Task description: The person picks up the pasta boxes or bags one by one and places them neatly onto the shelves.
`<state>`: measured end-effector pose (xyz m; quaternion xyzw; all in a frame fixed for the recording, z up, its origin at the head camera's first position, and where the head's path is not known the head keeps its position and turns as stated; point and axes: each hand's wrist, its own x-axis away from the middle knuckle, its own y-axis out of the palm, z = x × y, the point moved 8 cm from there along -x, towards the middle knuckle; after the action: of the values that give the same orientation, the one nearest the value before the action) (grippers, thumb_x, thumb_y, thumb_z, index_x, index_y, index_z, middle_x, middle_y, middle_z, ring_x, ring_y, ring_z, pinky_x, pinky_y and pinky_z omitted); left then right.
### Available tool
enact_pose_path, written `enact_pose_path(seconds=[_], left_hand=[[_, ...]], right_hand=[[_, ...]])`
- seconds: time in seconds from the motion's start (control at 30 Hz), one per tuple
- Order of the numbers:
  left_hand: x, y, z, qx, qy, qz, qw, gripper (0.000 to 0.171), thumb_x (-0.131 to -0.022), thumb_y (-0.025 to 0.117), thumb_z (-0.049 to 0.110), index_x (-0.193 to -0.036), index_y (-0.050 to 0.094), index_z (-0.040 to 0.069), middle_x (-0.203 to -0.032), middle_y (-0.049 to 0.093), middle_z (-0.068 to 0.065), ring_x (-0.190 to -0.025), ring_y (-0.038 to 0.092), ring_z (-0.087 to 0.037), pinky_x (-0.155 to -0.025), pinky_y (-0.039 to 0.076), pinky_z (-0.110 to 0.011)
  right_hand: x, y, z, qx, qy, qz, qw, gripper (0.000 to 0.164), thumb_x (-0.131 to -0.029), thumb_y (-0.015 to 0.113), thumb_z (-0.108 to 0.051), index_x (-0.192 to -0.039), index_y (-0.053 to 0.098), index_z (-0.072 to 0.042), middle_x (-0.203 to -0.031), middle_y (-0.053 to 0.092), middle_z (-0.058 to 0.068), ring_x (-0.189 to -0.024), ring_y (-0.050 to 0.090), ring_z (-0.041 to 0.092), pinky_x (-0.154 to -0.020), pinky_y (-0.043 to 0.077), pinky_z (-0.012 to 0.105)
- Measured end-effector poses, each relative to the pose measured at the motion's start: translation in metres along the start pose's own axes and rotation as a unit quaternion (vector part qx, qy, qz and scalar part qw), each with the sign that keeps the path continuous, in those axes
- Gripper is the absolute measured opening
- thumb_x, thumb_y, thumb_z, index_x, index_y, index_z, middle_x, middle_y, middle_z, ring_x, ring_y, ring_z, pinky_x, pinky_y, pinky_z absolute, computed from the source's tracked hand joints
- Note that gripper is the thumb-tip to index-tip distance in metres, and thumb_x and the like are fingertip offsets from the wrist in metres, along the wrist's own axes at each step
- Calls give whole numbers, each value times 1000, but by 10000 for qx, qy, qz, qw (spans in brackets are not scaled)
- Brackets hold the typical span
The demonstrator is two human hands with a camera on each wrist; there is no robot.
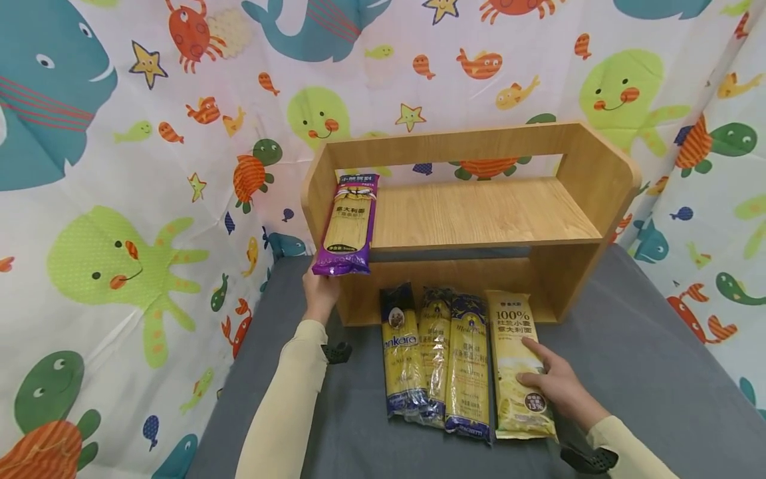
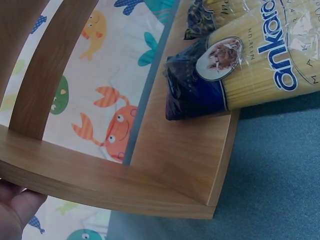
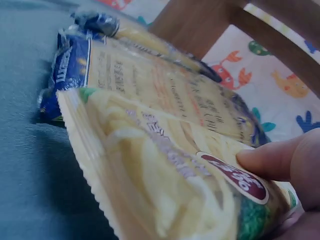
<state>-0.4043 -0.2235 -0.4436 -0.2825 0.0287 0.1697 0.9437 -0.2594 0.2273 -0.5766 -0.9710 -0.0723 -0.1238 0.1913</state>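
Observation:
My right hand [image 1: 562, 386] grips the right edge of a pale yellow spaghetti packet [image 1: 517, 409], its thumb [image 3: 267, 159] lying over the printed face. At the shelf's left side, my left hand [image 1: 321, 296] touches the outer face of the side panel [image 2: 100, 187]; its fingertips are hidden in the head view. Just above it, a purple spaghetti packet [image 1: 349, 223] lies on the upper board, with its lower end jutting past the front edge. Left of the pale packet are a blue-and-yellow Ankara spaghetti packet [image 1: 403, 359] and two similar packets [image 1: 469, 372].
A wooden two-tier shelf [image 1: 479, 213] stands on the grey table [image 1: 634, 372]. The row of packets leans with its upper ends on the shelf's low base. Behind and at both sides hangs a curtain [image 1: 383, 86] printed with sea animals.

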Motion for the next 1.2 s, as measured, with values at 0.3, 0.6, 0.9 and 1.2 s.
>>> enact_pose_path(seconds=[0.3,0.6,0.9,1.2], left_hand=[[-1,-2,0,-54,-25,39,10000,47,-105,51,37,-147,49,15,-125,69,-19,-96,63,-33,-78,58,-46],[-1,-2,0,50,-84,-14,10000,49,-105,52,40,-148,49,16,-125,69,-18,-97,63,-33,-82,59,-48],[0,-2,1,126,-152,-69,9998,49,-105,53,38,-148,47,15,-125,68,-18,-98,63,-33,-86,60,-50],[1,0,1,-5,-38,-10,10000,47,-106,51,36,-148,48,15,-126,69,-20,-97,63,-34,-84,59,-50]], right_hand=[[34,-10,10,-654,321,-130,9973,90,-93,67,-3,-163,11,-5,-144,47,39,-84,71,16,-73,60,36],[59,-12,-18,-1454,-305,-605,9870,86,-97,63,-3,-165,11,-13,-124,58,-25,-93,71,10,-75,61,35],[87,6,-89,-2354,-625,-2194,9447,64,-103,53,-3,-145,39,-50,-122,67,-1,-98,75,22,-82,62,38],[109,18,-166,-2513,-976,-3017,9145,69,-103,48,2,-156,34,-39,-133,61,5,-106,74,26,-84,61,42]])
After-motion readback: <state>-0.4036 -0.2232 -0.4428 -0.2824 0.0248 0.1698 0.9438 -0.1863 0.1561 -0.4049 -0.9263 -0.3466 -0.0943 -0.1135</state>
